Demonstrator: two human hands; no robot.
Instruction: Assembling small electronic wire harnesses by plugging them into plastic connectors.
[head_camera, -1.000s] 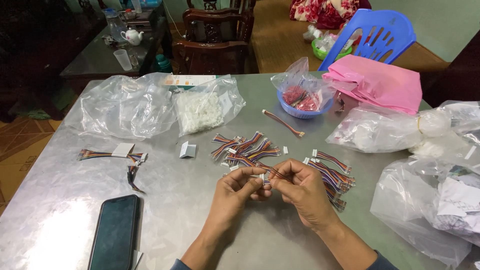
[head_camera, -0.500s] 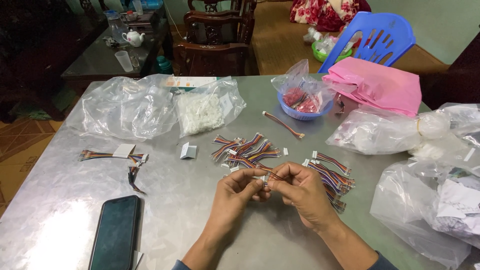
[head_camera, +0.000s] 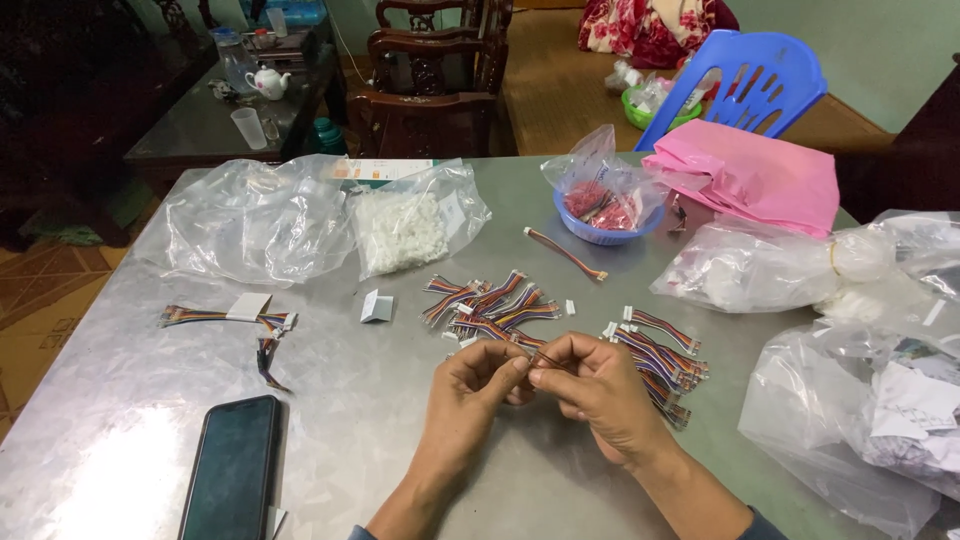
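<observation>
Just below the pile of coloured wire harnesses on the counter, left hand and right hand pinch one thin wire lead between fingertips, grip closed, steadying it for close work.

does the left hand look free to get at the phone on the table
Probably not right away: the left hand is pinching a small wire piece with the right hand. The path to the phone over the metal table looks unblocked.
</observation>
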